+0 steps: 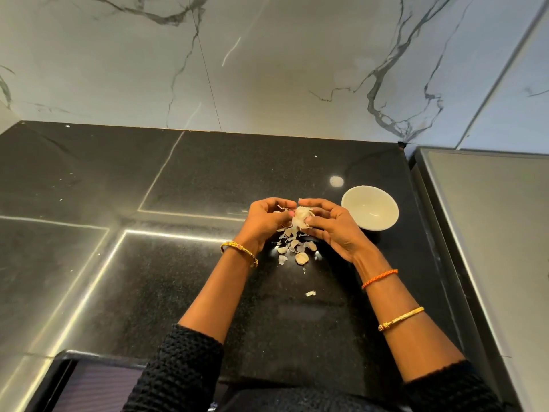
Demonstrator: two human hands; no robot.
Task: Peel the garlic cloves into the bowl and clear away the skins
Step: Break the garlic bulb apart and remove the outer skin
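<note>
A pale garlic bulb [300, 216] with loose papery skin is held just above the black countertop [178, 278]. My left hand [264, 221] grips it from the left and my right hand [329, 224] pinches it from the right, fingers curled round it. Below the hands lies a heap of white garlic skins and cloves [292, 248]. One stray flake of skin [310, 293] lies nearer to me. A small white bowl [370, 208] stands just right of my right hand; its inside looks bare.
A marble-patterned wall [267, 69] rises behind the counter. A grey appliance top [490, 233] borders the counter on the right. The counter's front edge [98, 356] runs near my sleeves.
</note>
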